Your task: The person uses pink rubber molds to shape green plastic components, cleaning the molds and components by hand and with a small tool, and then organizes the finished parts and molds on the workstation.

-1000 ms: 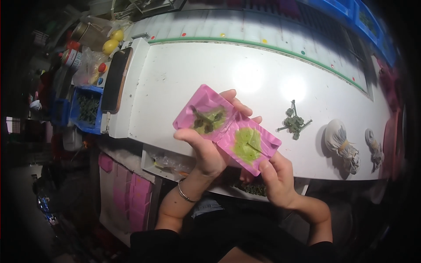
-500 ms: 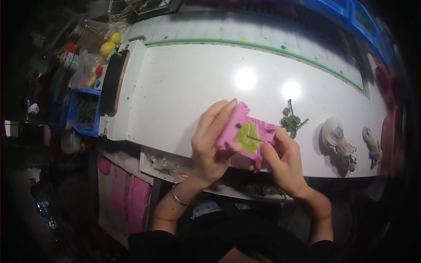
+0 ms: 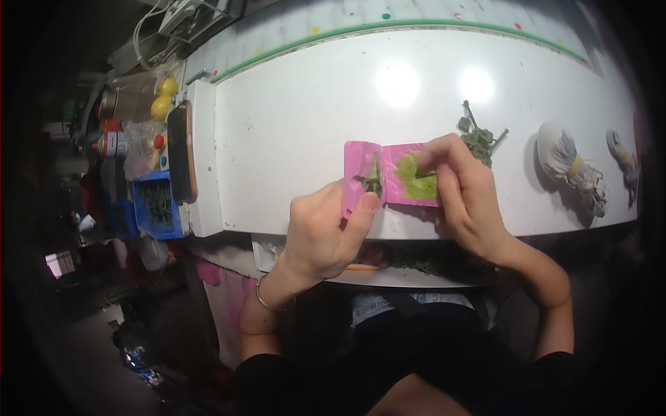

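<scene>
Two pink pieces, like an opened leaf mould, are held over the white table. The left pink piece (image 3: 354, 156) is gripped by my left hand (image 3: 322, 225), its thumb pressed on the near edge. On that piece lies a small dark green sprig (image 3: 374, 182). The right pink piece (image 3: 399, 197) sits against it at a seam and bears a flat light-green leaf (image 3: 416, 184) with a dark stem. My right hand (image 3: 468, 191) is closed over the right side of this piece, its bent index finger and thumb at the leaf's stem. Its other fingers are partly hidden.
Beyond my right hand lie green sprigs (image 3: 477, 135). Two pale wrapped bundles (image 3: 572, 166) (image 3: 622, 156) rest at the right. A phone (image 3: 182, 149) lies on the left ledge, near a blue crate (image 3: 154, 204) of greenery and yellow balls (image 3: 163, 104). A green strip (image 3: 388, 26) edges the table's back.
The pink pieces have been opened out flat, uncovering the dark sprig on the left piece. My right hand has moved from the near right edge up over the leaf. The view has shifted.
</scene>
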The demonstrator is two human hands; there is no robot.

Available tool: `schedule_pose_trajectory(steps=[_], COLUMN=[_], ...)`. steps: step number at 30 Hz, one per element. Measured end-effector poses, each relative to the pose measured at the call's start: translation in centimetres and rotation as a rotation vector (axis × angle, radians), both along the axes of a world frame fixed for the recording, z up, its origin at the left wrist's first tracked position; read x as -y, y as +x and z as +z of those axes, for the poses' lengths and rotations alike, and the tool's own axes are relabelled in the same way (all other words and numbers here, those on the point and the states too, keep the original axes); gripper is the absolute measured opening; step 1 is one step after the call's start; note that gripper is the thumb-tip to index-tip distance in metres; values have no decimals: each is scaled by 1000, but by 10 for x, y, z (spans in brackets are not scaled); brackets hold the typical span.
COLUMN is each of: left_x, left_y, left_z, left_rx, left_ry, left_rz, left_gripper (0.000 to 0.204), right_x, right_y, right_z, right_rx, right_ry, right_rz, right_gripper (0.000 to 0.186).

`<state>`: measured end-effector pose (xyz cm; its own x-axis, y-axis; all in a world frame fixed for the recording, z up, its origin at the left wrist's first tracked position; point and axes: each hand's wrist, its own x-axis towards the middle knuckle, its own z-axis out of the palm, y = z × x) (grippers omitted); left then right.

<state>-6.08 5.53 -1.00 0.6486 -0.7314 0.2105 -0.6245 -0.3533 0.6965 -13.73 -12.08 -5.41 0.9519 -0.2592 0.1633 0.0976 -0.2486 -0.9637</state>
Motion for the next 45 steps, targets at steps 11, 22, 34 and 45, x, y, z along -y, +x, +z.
schedule_pose_trajectory(steps=[11,22,34,45], left_x=[20,26,22,24], left_y=[2,21,26,27], left_z=[21,16,7,1], left_rx=[-224,-476,-531,-559], left_ry=[181,223,149,94], left_rz=[-184,-366,-450,-444], left_gripper=[15,14,14,18], right_x=[1,5,5,-3], right_y=[-3,-4,-5,-6], right_z=[-2,2,2,0], right_rx=[134,67,52,52], right_ry=[33,127,116,40], right_rz=[188,214,187,88], right_gripper=[17,17,17,17])
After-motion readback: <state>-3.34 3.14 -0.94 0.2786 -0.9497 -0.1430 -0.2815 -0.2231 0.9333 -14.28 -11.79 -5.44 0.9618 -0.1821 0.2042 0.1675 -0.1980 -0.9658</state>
